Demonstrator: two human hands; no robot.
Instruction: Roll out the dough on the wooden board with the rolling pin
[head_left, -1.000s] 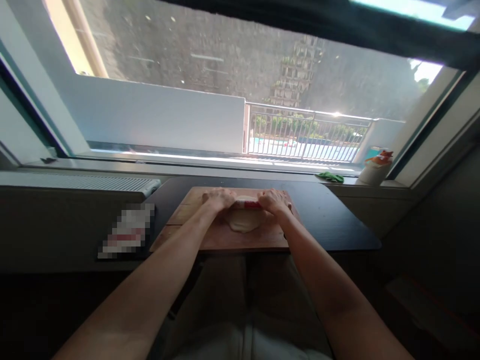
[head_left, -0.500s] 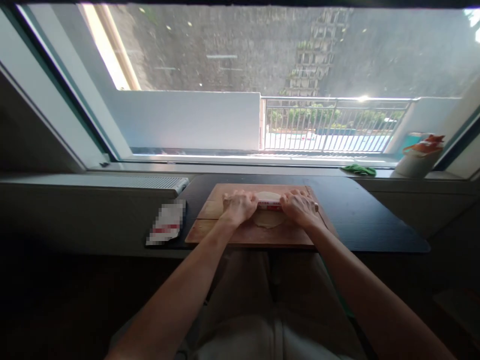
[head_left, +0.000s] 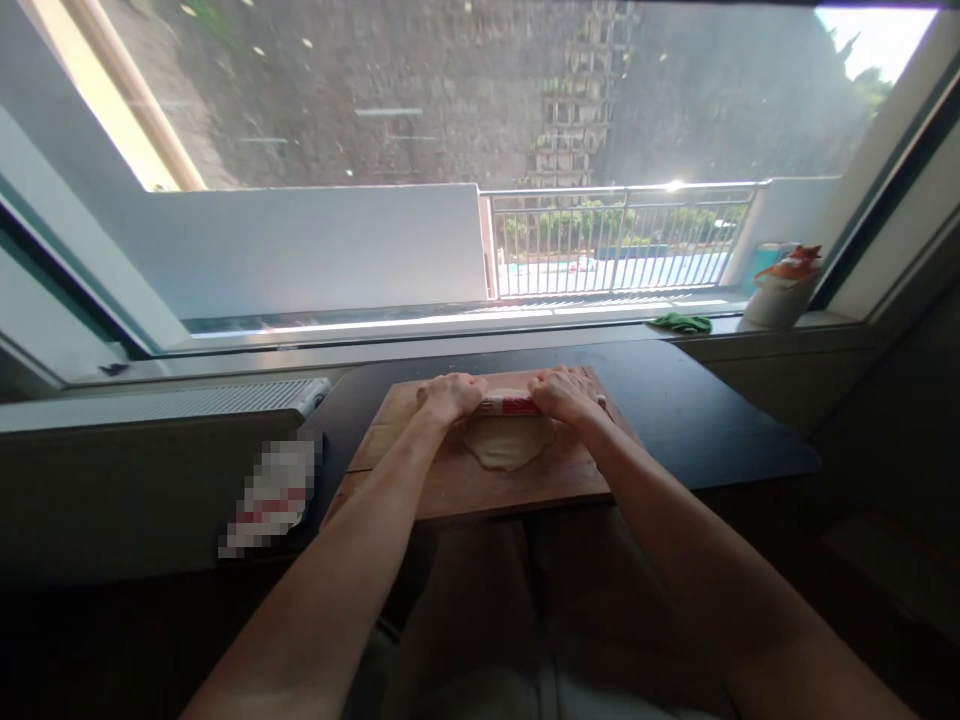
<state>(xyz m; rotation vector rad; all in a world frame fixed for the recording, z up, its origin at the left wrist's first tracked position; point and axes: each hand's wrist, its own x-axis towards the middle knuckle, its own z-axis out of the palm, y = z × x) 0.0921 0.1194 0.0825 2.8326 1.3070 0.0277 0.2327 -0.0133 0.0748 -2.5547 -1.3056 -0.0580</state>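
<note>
A flattened round of pale dough (head_left: 508,445) lies on a wooden board (head_left: 540,490). Across its far part rests a rolling pin (head_left: 510,404), its middle showing white and red. My left hand (head_left: 453,396) is closed around the pin's left end. My right hand (head_left: 565,392) wraps the right end, and a bit of the pin's tip shows beyond it. Most of the dough shows on the near side of the pin, with a thin strip on the far side.
The board rests on a dark table (head_left: 720,430). At the table's left edge lies a blurred white and red packet (head_left: 277,490). A white radiator (head_left: 225,403) stands behind it. On the windowsill are a green cloth (head_left: 681,323) and a pale pot-like container (head_left: 780,298).
Both hands have pushed the rolling pin away from me across the dough, so more dough shows on the near side. The camera view has shifted and tilted slightly.
</note>
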